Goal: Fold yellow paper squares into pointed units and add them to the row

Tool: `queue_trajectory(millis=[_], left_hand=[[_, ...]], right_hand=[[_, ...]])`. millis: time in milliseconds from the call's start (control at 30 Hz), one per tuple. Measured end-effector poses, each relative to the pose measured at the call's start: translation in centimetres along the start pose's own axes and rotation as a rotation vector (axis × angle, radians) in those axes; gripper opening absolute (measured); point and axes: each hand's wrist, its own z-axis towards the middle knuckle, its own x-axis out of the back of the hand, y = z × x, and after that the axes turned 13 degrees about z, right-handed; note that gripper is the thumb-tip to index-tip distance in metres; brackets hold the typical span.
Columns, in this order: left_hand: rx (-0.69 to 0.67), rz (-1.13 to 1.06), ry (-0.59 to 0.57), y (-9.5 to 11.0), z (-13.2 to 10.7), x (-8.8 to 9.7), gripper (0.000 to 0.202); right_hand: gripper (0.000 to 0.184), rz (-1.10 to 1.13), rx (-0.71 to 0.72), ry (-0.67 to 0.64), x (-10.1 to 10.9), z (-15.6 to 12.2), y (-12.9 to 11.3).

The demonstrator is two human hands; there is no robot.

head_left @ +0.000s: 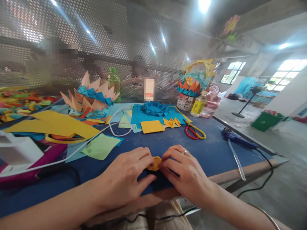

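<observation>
Near the table's front edge, a small folded piece of yellow paper is held between my two hands. My left hand pinches its left side, and the fingertips partly cover it. At the right side, the fingers of my right hand, with a ring on one of them, close on the paper too. Beyond my hands lie a stack of yellow paper squares and folded yellow pieces. Red-and-yellow-handled scissors rest right of them. Behind sits a ring of folded blue paper on blue sheets.
A glue gun with its stick and black cord lies at the right edge. Left are a magenta-and-white device, a white cable, yellow sheets and a green sheet. Bottles and paper crafts stand behind.
</observation>
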Motion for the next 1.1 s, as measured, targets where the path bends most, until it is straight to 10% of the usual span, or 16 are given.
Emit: queue_trajectory(millis=[567, 1100], left_hand=[[-0.122, -0.005, 0.015, 0.5, 0.2, 0.9, 0.018], [0.179, -0.151, -0.054, -0.2, 0.2, 0.5, 0.017]], right_hand=[[0.012, 0.348, -0.261, 0.108, -0.5, -1.6, -0.1], [0.015, 0.325, -0.322, 0.083, -0.5, -1.0, -0.1]])
